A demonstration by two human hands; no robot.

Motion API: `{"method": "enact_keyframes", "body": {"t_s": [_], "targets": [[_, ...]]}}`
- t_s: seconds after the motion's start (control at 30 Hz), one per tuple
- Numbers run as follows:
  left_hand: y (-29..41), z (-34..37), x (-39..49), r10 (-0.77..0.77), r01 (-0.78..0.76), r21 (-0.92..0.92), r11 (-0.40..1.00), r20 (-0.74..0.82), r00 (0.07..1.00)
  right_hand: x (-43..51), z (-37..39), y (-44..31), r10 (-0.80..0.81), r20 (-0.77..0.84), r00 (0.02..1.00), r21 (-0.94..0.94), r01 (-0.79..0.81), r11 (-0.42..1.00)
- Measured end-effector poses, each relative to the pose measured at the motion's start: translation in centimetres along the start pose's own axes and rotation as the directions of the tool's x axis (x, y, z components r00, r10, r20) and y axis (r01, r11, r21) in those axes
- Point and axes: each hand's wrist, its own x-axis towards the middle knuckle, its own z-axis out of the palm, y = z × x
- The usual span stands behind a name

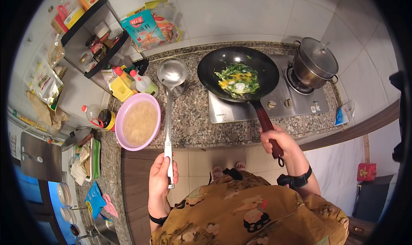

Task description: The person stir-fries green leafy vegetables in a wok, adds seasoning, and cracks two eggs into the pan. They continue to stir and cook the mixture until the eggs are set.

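Note:
My left hand (162, 172) grips the handle of a metal ladle (169, 129). The ladle's round bowl (172, 73) is over the granite counter, and a bit of green clings to it. My right hand (280, 138) is closed around the dark red handle of a black wok (209, 71), which is over the left side of the gas stove (222, 113). Cooked egg with chopped greens (238, 80) sits in the wok. Left of the ladle stands a pink basin (118, 129) of cloudy, pale brown liquid (140, 124).
A lidded steel pot (309, 71) stands on the right burner. Sauce bottles (145, 84) and a yellow container (121, 88) crowd behind the basin, below a condiment rack (106, 56). A dark soy sauce bottle (104, 117) is left of it. A sink (104, 227) lies lower left.

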Motion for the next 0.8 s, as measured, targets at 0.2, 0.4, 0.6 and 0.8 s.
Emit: {"method": "enact_keyframes", "body": {"t_s": [0.2, 0.4, 0.6, 0.8], "targets": [[1.3, 1.3, 1.8, 0.008, -0.01, 0.053, 0.999, 0.031, 0.999, 6.4, 0.1, -2.7, -0.227, 0.121, 0.966, -0.046, 0.234, 0.971], [3.3, 2.0, 1.0, -0.015, 0.004, 0.091, 0.996, 0.119, 0.993, 7.1, -1.7, -1.8, -0.143, 0.047, 0.989, 0.027, 0.142, 0.99], [3.1, 2.9, 0.8, -0.001, -0.008, 0.052, 0.999, 0.175, 0.985, 7.9, -2.2, -1.6, -0.136, -0.009, 0.991, 0.031, 0.136, 0.99], [2.0, 3.1, 1.4, -0.041, 0.024, 0.093, 0.995, 0.184, 0.982, 4.3, -1.5, -0.7, -0.109, -0.008, 0.994, 0.053, 0.109, 0.993]]}}
